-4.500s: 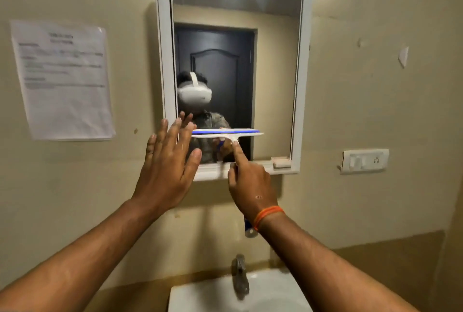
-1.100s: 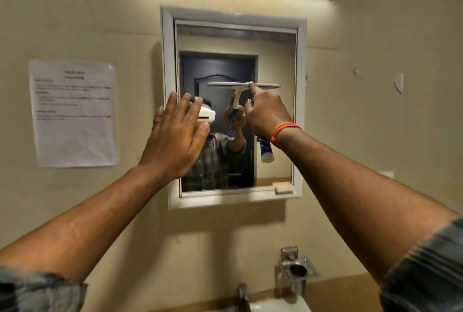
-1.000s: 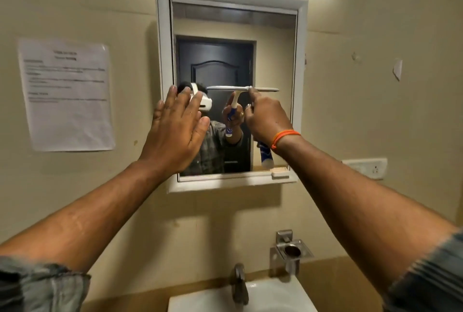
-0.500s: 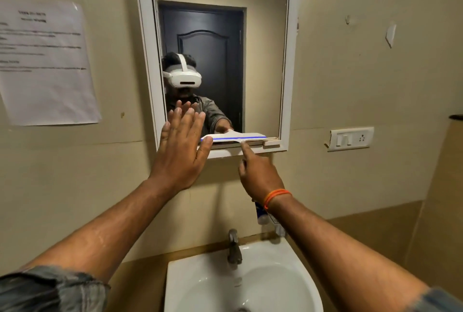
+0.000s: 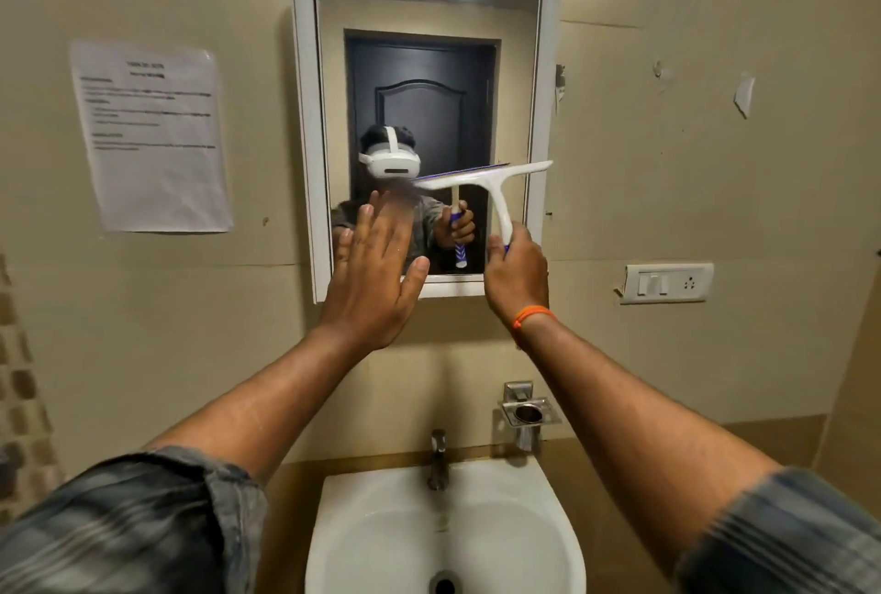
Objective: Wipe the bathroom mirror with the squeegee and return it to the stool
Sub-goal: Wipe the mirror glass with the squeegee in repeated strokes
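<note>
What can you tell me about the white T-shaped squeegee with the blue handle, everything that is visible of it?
The white T-shaped squeegee with the blue handle looks like plastic: a long head with a thin blue strip along its upper edge, and a curved white neck running down into a blue grip. The right hand is closed around the grip, hiding most of it. The head is tilted, right end higher, in front of the white-framed mirror, which reflects it.

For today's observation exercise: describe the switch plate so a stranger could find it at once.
Start at the white-framed mirror above the sink. Move right along the beige wall, level with the mirror's bottom edge, to the switch plate. It is the only white rectangle there bearing rocker switches and socket holes.
</note>
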